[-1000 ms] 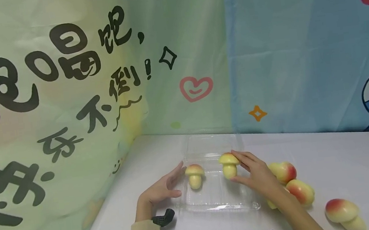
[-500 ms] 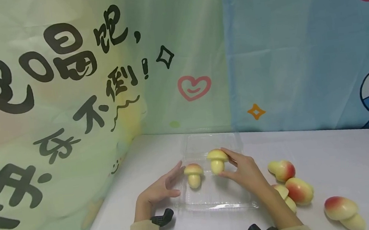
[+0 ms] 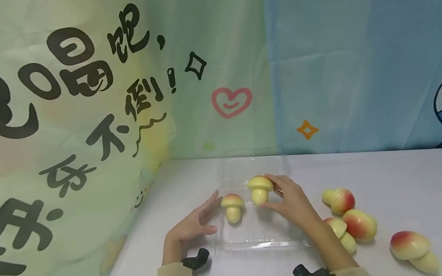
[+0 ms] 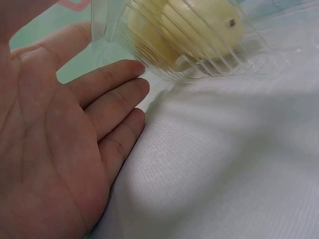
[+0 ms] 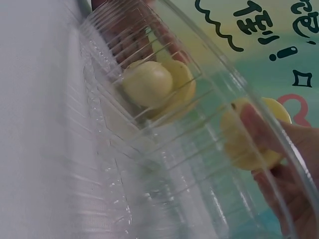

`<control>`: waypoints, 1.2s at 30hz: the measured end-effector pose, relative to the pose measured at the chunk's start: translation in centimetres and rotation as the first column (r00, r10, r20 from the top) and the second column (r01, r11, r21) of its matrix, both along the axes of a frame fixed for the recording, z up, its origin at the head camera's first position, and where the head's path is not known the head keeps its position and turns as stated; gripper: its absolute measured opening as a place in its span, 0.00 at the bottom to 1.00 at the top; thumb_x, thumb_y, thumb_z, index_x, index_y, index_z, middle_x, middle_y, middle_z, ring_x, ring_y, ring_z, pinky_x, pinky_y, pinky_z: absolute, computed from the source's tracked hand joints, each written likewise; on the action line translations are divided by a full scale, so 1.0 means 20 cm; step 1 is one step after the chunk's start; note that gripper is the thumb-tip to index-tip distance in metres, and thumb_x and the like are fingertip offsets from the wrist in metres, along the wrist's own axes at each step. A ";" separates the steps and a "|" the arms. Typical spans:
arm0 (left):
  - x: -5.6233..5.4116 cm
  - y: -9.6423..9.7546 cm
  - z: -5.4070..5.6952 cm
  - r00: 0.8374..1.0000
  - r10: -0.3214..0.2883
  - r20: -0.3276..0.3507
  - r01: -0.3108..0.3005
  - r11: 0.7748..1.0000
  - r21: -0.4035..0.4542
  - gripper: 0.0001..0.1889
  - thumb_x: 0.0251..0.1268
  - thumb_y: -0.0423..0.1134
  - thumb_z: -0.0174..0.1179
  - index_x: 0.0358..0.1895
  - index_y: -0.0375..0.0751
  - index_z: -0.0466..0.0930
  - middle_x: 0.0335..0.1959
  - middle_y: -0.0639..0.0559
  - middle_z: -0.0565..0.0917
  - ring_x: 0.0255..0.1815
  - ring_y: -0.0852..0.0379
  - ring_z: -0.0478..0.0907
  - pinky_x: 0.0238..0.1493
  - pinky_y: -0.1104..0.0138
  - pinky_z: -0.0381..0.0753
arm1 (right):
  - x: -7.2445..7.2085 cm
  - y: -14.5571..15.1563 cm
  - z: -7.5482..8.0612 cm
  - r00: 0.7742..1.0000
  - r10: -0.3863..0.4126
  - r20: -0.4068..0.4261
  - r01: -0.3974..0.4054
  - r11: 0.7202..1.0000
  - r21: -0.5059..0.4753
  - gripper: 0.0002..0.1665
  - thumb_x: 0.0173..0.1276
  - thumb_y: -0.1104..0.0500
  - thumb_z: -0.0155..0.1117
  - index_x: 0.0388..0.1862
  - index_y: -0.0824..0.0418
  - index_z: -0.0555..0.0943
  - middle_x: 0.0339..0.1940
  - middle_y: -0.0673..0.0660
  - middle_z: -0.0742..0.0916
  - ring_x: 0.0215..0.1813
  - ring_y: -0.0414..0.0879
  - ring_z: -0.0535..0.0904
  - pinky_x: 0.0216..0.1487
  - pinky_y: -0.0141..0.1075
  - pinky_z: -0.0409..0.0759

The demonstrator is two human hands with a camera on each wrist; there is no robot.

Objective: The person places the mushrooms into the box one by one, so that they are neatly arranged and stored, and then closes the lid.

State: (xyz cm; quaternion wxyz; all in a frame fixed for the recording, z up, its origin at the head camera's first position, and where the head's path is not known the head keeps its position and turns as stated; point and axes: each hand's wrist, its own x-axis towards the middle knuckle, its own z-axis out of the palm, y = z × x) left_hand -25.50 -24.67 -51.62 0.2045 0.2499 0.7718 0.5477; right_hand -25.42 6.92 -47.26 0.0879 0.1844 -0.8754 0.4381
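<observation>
A clear plastic clamshell box stands with its lid tipped back. Inside, on the left, is one yellow toy mushroom with a reddish cap. My right hand pinches a second toy mushroom between thumb and fingers, stem down, over the box's right half. The right wrist view shows this mushroom through the clear wall. My left hand is at the box's left side with fingers loosely extended. In the left wrist view its fingertips lie close to the ribbed wall; contact cannot be told.
Right of the box lie several more mushrooms: one by my right forearm, two behind it, and one farther right. A printed curtain hangs behind the white table and along its left side.
My right hand has carried its mushroom leftward and slightly away, nearer the one in the box, then nearly stopped. The left hand has stayed in place.
</observation>
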 end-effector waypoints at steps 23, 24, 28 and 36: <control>0.00 0.03 0.00 1.000 -0.006 0.003 0.006 1.000 0.025 0.54 0.52 0.47 0.70 0.77 0.56 0.38 0.78 0.50 0.50 0.79 0.55 0.42 0.72 0.78 0.46 | -0.03 -0.01 -0.05 0.999 0.031 -0.007 -0.029 0.989 0.148 0.45 0.45 0.53 0.79 0.63 0.64 0.74 0.54 0.59 0.83 0.50 0.52 0.83 0.51 0.40 0.82; 0.00 0.03 0.00 1.000 -0.006 0.006 0.006 1.000 0.027 0.54 0.53 0.46 0.70 0.77 0.56 0.38 0.78 0.51 0.50 0.79 0.56 0.42 0.73 0.77 0.46 | -0.03 -0.01 -0.05 0.999 0.027 -0.016 -0.025 0.988 0.153 0.45 0.44 0.53 0.80 0.62 0.63 0.74 0.53 0.58 0.83 0.49 0.50 0.83 0.51 0.40 0.82; -0.01 0.03 0.00 1.000 -0.007 0.018 0.006 0.999 0.043 0.54 0.53 0.43 0.70 0.77 0.57 0.39 0.78 0.51 0.51 0.78 0.56 0.43 0.75 0.73 0.45 | -0.03 -0.02 -0.06 0.999 0.029 -0.031 -0.023 0.980 0.199 0.45 0.44 0.52 0.80 0.62 0.64 0.75 0.50 0.57 0.84 0.45 0.48 0.82 0.47 0.40 0.81; -0.01 0.02 -0.01 1.000 -0.007 0.004 0.007 1.000 0.029 0.53 0.54 0.44 0.69 0.77 0.54 0.38 0.78 0.49 0.50 0.79 0.53 0.42 0.76 0.67 0.44 | -0.03 -0.03 -0.06 0.999 0.016 0.028 -0.023 0.957 0.290 0.47 0.46 0.48 0.78 0.65 0.63 0.73 0.53 0.60 0.85 0.46 0.51 0.83 0.48 0.44 0.81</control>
